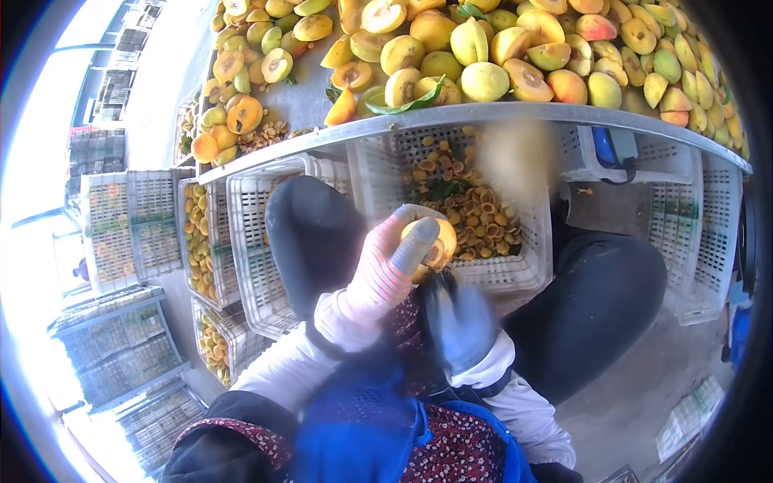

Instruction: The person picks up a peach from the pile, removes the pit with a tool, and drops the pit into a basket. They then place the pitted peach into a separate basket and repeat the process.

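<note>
My left hand, in a pale striped glove with grey fingertips, is closed around a cut yellow peach, its thumb across the fruit. The cut face shows a brown pit area. Just below it is my right hand, in a blue-grey glove and smeared by motion. It grips a dark tool whose tip reaches the peach's lower edge; its exact kind is blurred. Beneath my hands, a white crate between my knees holds many split peach pits. A pale blurred shape hangs over the crate.
A metal-edged table ahead carries heaped peach halves and a few leaves. White crates stand at my left, some with fruit pieces. More crates stand at right, near a blue object under the table edge.
</note>
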`<state>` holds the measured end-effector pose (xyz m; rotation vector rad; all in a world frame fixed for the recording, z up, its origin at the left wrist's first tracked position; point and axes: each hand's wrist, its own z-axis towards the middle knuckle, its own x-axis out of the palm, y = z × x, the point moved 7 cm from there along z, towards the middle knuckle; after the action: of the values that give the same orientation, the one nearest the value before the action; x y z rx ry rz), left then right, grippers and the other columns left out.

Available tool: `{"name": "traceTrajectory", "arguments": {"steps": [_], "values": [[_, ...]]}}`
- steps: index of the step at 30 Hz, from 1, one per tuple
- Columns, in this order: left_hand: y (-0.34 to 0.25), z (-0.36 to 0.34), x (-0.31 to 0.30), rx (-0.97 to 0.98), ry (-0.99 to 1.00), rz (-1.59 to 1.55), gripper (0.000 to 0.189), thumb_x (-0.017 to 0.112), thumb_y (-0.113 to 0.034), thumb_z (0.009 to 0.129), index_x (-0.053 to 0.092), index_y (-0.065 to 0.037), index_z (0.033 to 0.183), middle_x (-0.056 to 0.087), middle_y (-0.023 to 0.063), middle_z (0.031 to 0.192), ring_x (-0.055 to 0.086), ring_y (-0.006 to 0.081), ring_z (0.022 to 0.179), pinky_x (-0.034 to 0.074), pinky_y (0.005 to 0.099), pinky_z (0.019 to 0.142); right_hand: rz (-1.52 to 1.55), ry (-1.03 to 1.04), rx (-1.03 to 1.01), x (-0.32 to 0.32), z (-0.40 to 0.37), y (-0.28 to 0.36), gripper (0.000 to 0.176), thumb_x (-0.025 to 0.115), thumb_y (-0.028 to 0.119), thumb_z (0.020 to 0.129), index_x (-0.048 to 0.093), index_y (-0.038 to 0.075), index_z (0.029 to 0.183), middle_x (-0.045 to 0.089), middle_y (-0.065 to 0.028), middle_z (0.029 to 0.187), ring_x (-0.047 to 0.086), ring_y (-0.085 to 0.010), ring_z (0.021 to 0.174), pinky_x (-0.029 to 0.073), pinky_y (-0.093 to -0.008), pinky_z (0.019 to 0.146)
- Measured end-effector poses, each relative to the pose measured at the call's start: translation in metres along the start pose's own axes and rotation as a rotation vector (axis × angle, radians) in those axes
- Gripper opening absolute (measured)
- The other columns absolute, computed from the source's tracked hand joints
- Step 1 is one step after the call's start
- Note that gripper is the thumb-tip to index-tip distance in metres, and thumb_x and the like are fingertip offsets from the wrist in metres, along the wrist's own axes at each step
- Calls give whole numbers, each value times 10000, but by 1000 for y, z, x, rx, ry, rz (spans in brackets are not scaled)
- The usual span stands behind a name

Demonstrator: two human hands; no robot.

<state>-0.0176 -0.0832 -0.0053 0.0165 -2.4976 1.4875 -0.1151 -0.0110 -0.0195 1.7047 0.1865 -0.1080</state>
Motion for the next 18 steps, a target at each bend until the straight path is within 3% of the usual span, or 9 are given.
{"name": "traceTrajectory", "arguments": {"steps": [3, 8, 13, 15, 17, 18], "values": [[-1, -1, 3, 79, -82, 2, 370, 580, -326, 925, 556, 18, 1059, 599, 56, 866, 519, 81, 753, 432, 217, 677, -14, -120, 7, 0, 0, 3, 343, 477, 302, 941, 530, -15, 1058, 601, -211, 794, 596, -413, 724, 455, -428, 614], [-5, -4, 4, 210, -126, 35, 351, 614, -274, 911, 552, 28, 1080, 603, 64, 892, 533, 86, 771, 450, 227, 698, 22, -57, 72, 1, 2, 1, 360, 468, 299, 946, 520, -26, 1093, 604, -218, 825, 593, -406, 727, 455, -421, 619], [0, 0, 4, 143, -39, 59, 348, 624, -273, 904, 554, 21, 1076, 600, 56, 875, 527, 84, 750, 445, 216, 670, 56, -72, 0, 1, -4, -6, 394, 468, 317, 954, 513, -28, 1137, 620, -165, 842, 592, -326, 697, 456, -398, 614], [-1, 3, 3, 54, 32, 100, 366, 624, -307, 900, 559, 7, 1076, 599, 51, 873, 522, 79, 742, 443, 215, 664, 343, 71, 153, 5, -2, -14, 408, 468, 350, 951, 515, -13, 1130, 591, -143, 801, 554, -286, 641, 434, -375, 565], [0, 6, 2, -54, 110, 138, 391, 623, -350, 895, 565, -10, 1078, 598, 45, 873, 514, 71, 735, 442, 218, 660, 841, 282, 520, 17, -8, -19, 422, 468, 383, 948, 518, 2, 1122, 563, -120, 761, 516, -247, 586, 411, -352, 515], [-2, 7, 3, -20, 144, 142, 401, 621, -368, 891, 568, -19, 1080, 598, 42, 876, 512, 71, 736, 441, 220, 658, 1068, 401, 682, 25, -13, -18, 429, 468, 399, 946, 519, 9, 1118, 549, -109, 741, 497, -227, 558, 400, -340, 491]]}}
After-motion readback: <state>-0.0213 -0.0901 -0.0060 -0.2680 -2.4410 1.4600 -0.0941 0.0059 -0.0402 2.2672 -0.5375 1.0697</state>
